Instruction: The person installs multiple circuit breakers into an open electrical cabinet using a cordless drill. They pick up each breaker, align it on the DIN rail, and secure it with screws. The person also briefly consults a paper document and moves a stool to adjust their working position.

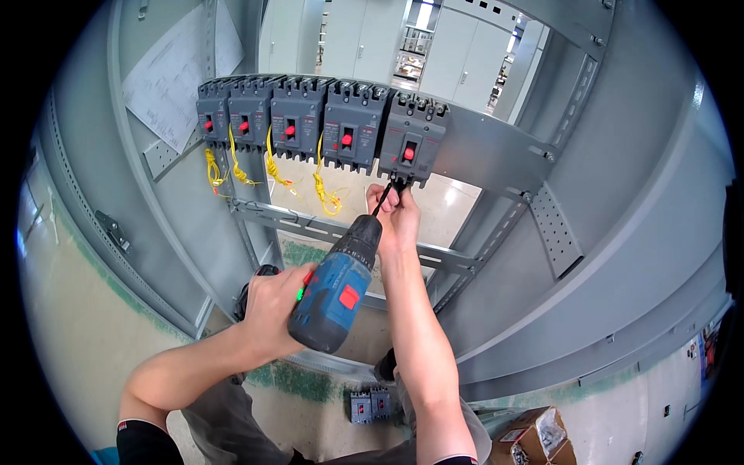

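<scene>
While the grey steel cabinet frame [496, 155] is carrying five dark breakers, the left hand [271, 306] is clamping a blue cordless drill [337, 291], and the right hand [395, 213] is pinching its bit at twelve o'clock beneath the rightmost grey moulded breaker [412, 139].

A blue cordless drill [337, 291] with a black chuck and red trigger switch tilts upward, its thin bit reaching the underside of the rightmost grey circuit breaker [412, 147], which has a red toggle and sits mounted upright at the row's end.
</scene>
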{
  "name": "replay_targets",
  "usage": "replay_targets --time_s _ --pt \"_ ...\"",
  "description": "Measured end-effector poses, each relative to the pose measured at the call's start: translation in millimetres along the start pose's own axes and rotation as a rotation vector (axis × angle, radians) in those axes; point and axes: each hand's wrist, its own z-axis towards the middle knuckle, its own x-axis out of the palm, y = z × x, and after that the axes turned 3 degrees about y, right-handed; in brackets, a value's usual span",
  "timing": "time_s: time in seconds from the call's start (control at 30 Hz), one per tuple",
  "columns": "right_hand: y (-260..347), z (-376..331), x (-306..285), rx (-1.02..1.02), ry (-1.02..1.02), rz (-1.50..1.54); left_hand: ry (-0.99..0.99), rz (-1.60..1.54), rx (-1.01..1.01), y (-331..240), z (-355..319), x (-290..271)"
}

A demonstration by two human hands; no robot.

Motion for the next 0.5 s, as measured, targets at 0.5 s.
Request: replay_targets --time_s 0.5 --pt "1.1 5.0 -10.1 0.025 0.087 -0.039 -0.046 0.04 -0.013 5.8 7.0 10.4"
